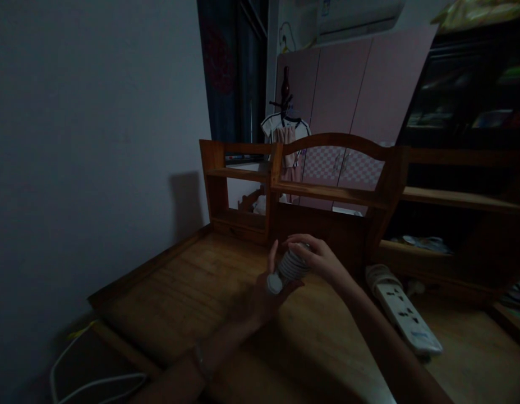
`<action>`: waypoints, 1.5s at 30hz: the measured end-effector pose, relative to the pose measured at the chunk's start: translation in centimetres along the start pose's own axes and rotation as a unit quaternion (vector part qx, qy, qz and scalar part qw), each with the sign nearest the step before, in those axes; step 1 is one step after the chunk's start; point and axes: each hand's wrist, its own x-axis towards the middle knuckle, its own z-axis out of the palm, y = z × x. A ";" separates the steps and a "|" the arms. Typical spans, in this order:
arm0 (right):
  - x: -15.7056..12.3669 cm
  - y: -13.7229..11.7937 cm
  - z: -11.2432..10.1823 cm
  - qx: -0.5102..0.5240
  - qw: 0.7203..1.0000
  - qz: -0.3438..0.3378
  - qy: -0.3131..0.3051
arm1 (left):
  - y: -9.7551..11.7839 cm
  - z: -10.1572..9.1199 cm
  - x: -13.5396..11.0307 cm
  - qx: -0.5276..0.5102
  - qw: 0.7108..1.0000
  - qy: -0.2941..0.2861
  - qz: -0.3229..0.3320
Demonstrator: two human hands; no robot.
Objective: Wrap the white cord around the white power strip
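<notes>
Above the wooden desktop, both hands are on a whitish ribbed cylinder (292,266) with a round pale end (275,283). Its exact kind is hard to make out in the dim light. My left hand (265,293) cups it from below, thumb up along one side and fingers under the other. From the upper right, my right hand (313,255) bends its fingers over the far end of the cylinder. The thing is tilted, its round end facing down toward me. A thin bracelet (202,362) circles my left wrist.
A white power strip (405,317) with a coiled cord lies on the wooden desk (192,275) to the right. Along the back stands a wooden shelf unit (335,193). A bare wall (116,140) borders the left side. A white cable (95,384) loops at the lower left.
</notes>
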 end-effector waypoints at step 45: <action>-2.4 -0.5 -5.1 -0.182 0.967 0.033 -0.175 | -2.7 -1.5 1.2 0.558 0.765 0.035 0.318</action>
